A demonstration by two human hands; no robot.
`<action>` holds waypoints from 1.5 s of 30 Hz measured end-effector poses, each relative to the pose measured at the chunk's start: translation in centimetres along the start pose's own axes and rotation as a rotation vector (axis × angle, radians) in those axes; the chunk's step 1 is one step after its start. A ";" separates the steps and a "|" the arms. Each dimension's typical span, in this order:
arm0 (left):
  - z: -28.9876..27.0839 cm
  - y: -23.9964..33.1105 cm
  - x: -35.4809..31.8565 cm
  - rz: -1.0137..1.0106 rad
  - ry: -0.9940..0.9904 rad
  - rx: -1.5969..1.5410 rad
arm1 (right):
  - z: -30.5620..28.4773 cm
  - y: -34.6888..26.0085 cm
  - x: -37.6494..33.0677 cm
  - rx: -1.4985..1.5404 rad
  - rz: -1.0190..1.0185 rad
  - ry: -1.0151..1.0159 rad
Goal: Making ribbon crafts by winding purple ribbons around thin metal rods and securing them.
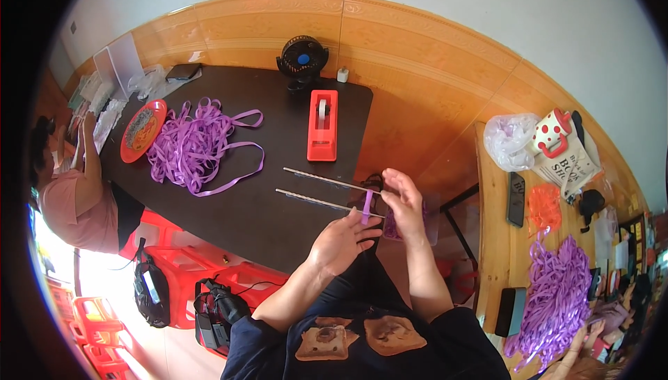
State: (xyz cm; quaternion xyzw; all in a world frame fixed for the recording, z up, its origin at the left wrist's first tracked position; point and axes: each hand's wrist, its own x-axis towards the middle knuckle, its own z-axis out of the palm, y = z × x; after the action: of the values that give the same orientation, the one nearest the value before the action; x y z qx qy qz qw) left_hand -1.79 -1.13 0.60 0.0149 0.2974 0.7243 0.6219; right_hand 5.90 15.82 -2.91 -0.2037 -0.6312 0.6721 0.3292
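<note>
Two thin silvery rods (316, 190) stick out side by side over the dark table (278, 109). My right hand (403, 206) grips their near ends. My left hand (342, 241) pinches a short strip of purple ribbon (367, 206) held upright against the rods. Under my right hand a clear container (391, 230) with purple pieces shows partly; most of it is hidden.
A heap of purple ribbon (195, 147), a red tape dispenser (323, 124), an orange plate (142, 130) and a small black fan (303, 57) are on the table. A person (76, 199) sits at the left. A wooden bench (497, 241) at right carries more purple ribbon (557, 296), bags and a red-and-white jug (553, 130).
</note>
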 end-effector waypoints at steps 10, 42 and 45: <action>0.0 0.0 -0.2 0.003 0.005 0.021 | 0.4 -5.8 4.7 -0.913 -0.324 -0.769; -0.2 0.0 -0.1 -0.004 -0.002 0.075 | 4.2 -6.7 7.6 -1.138 -0.429 -1.160; 0.0 0.1 -0.1 -0.006 0.000 0.076 | 3.7 -6.6 7.6 -1.102 -0.450 -1.137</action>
State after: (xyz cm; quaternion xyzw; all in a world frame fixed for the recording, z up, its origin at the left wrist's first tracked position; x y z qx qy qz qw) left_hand -1.88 -1.26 0.67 0.0380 0.3247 0.7105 0.6232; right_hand -0.78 18.37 5.09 0.1666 -0.9667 0.1843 -0.0609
